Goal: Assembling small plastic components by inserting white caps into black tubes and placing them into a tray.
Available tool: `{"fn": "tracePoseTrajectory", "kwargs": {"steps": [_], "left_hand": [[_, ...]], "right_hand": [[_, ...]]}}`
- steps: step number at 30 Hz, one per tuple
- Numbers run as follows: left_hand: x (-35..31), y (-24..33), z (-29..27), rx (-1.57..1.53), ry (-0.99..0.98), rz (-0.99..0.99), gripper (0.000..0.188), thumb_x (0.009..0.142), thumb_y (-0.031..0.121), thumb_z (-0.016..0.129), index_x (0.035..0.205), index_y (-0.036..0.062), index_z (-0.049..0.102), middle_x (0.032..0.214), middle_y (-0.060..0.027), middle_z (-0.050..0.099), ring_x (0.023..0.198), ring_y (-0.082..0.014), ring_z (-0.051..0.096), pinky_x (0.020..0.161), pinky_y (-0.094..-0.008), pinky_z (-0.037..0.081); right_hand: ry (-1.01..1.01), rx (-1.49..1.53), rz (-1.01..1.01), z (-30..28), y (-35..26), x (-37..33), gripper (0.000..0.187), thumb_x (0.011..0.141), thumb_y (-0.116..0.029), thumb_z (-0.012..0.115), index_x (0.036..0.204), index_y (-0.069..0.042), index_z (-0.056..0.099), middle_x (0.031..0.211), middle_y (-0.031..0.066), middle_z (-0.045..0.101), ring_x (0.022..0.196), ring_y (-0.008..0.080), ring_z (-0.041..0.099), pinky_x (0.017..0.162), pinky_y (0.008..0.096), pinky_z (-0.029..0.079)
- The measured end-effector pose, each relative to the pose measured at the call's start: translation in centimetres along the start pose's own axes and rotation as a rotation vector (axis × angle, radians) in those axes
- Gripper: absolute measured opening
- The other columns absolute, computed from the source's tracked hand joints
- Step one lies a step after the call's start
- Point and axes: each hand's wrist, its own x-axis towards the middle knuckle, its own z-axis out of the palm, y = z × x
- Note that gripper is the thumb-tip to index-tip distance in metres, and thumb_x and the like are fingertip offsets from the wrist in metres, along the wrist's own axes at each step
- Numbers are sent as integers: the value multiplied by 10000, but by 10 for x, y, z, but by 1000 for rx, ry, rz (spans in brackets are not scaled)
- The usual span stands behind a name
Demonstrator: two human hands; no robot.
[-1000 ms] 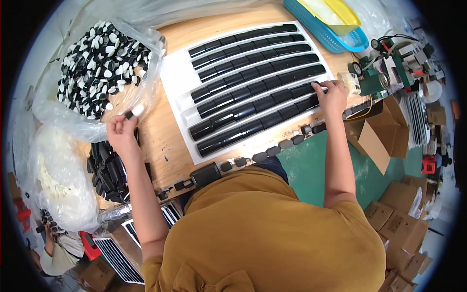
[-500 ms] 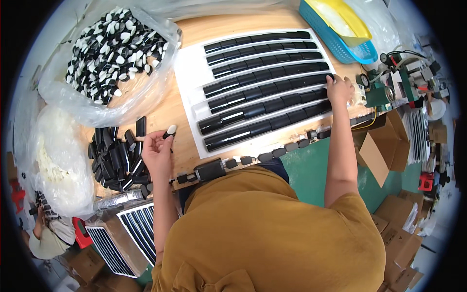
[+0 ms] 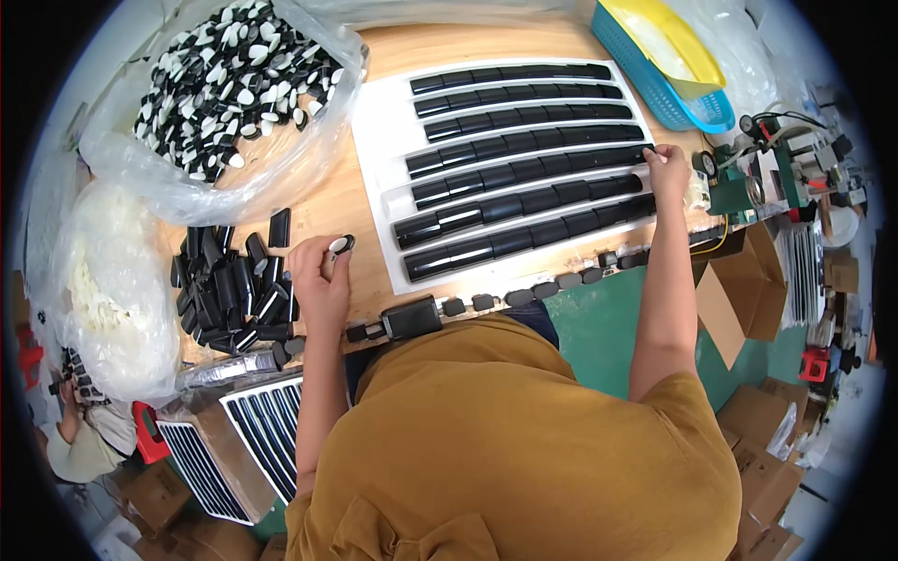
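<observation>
Between the thumb and fingers of my left hand (image 3: 318,285) is a small oval cap (image 3: 343,246), with white on one face and black at its edge. This hand is above the wooden table, between a pile of black curved pieces (image 3: 231,288) and a white tray (image 3: 376,182). Several long rows of glossy black pieces (image 3: 524,166) lie in the tray. At the tray's right side, my right hand (image 3: 667,174) has its fingertips closed on the end piece of one row. Those fingers partly hide that piece.
A clear plastic bag (image 3: 327,154) holds many black and white caps (image 3: 234,84). Below it lies another bag (image 3: 117,299) with pale contents. A blue basket (image 3: 645,79) with a yellow tray (image 3: 697,70) stands back right, near a green machine (image 3: 734,192). An open carton (image 3: 748,285) is on the right.
My left hand has turned the cap so it lies more tilted, and its grip has shifted. My right hand stays at the same row end. The whole view has shifted slightly.
</observation>
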Motion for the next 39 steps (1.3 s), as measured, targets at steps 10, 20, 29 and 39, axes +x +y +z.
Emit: {"fn": "tracePoseTrajectory", "kwargs": {"steps": [10,20,29,39], "left_hand": [[-7,-2,-6,23,5,15,244,792,6,739,1022,65,685,1035,-101,645,1018,-289,568,900,-365,441],[-13,5,-11,7,-3,-19,264,765,45,753,1015,87,681,1036,-115,629,1079,-329,546,993,-431,382],[-19,-6,-4,-25,20,80,344,719,49,772,1038,48,645,994,-124,604,1068,-367,519,917,-453,423],[-23,-3,-5,-68,36,55,331,734,38,748,1049,62,647,984,-96,611,1077,-365,516,945,-458,410]], "right_hand": [[-54,54,-136,9,17,10,446,768,-276,842,1097,-19,686,983,150,732,920,290,703,822,395,539],[-493,733,-423,-70,-215,-177,361,886,-143,764,1220,-61,652,1047,35,662,808,78,608,645,212,507],[-876,793,-1184,-18,-299,-287,297,825,37,684,1108,-34,627,1004,125,619,844,295,636,740,348,532],[-866,541,-1339,-10,-300,-293,310,788,30,675,1087,-38,630,1001,148,648,958,376,627,824,435,527]]}}
